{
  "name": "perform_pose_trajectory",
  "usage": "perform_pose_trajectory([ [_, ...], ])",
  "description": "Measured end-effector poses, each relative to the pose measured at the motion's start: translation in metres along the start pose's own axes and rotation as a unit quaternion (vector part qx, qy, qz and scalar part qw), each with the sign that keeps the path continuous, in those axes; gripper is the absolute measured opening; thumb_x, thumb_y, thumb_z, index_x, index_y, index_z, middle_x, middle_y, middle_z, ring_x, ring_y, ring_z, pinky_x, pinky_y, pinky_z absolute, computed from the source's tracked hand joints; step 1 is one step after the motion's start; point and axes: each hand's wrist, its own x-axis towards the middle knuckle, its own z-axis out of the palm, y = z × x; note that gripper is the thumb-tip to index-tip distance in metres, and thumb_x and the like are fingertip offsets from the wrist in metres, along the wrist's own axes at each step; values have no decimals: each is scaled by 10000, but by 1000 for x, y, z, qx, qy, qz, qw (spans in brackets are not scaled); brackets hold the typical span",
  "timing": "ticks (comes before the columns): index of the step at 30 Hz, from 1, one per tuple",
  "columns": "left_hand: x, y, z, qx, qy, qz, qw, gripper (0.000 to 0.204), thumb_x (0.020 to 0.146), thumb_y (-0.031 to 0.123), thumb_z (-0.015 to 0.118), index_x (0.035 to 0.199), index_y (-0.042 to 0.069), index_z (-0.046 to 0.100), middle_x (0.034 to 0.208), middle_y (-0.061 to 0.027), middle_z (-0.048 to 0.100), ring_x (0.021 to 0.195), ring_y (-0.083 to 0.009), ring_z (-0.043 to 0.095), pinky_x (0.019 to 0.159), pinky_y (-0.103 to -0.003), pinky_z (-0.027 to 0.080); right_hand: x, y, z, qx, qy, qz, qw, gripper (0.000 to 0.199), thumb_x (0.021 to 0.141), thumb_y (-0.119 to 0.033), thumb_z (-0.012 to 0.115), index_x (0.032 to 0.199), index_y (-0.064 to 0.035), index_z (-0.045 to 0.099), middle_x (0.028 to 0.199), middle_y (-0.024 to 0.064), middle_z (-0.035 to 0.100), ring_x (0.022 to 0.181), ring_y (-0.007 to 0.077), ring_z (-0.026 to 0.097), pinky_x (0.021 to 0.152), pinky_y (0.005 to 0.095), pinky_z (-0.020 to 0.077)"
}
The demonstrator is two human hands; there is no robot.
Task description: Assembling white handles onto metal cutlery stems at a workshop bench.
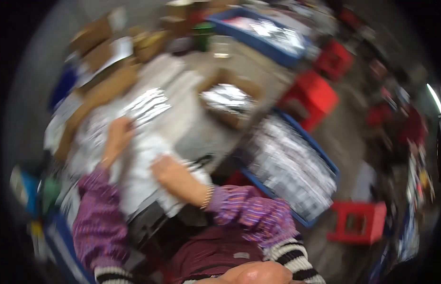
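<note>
Motion blurs the whole picture. My left hand (120,136) is over the white sheet-like material (142,151) on the table, next to some shiny silver packets (147,106). Its fingers are smeared, so their hold does not show. My right hand (169,169) lies over the same white material, nearer to me and to the right, with its fingers also blurred. Both forearms wear purple patterned sleeve covers. Beyond my right hand, a small open cardboard box (207,87) holds more shiny silver pieces.
To the right stands a blue tray (311,139) filled with rows of clear and silvery packets. Another blue tray (239,33) lies at the far side. Red stools (313,97) stand on the right. Cardboard boxes (99,57) crowd the far left. People sit farther right.
</note>
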Motion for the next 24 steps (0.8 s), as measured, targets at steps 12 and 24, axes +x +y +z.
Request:
perform_pose_trajectory([
  [12, -16, -51, 3, 8, 4, -7, 1000, 131, 788, -10, 576, 719, -50, 471, 575, -117, 403, 541, -163, 359, 506, -317, 331, -62, -58, -58, 210, 38, -21, 977, 115, 706, -81, 584, 786, -13, 537, 776, 125, 560, 837, 296, 566, 662, 384, 479],
  [24, -2, -36, -4, 90, -33, 61, 994, 89, 780, 0, 585, 736, -40, 519, 565, -122, 481, 498, -151, 468, 467, -302, 355, -156, -79, -43, 316, 22, 88, 944, 75, 737, -59, 565, 802, -32, 593, 799, 117, 588, 790, 314, 584, 672, 408, 475],
])
